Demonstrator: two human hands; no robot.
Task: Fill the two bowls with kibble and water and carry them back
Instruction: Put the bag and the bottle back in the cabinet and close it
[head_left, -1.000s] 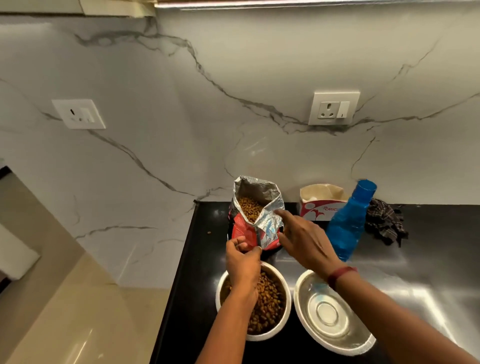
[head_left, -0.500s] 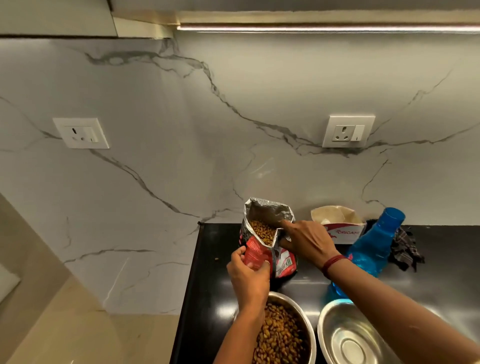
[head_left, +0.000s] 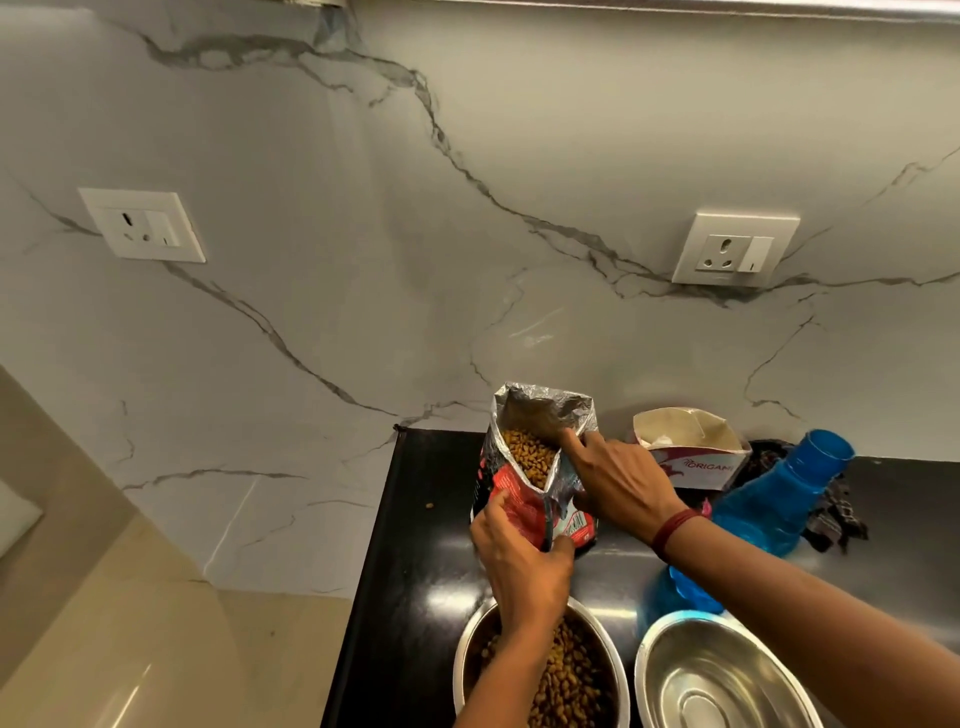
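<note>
The kibble bag (head_left: 537, 470) stands upright on the black counter (head_left: 415, 545), its mouth open (silver foil lining, red printed front) and brown kibble showing inside. Nearer the camera, two steel bowls sit just beside each other: the left bowl (head_left: 540, 670) is heaped with kibble, the right bowl (head_left: 727, 675) is bare inside. The blue water bottle (head_left: 763, 514) stands just behind the right bowl, its top uncapped.
</note>
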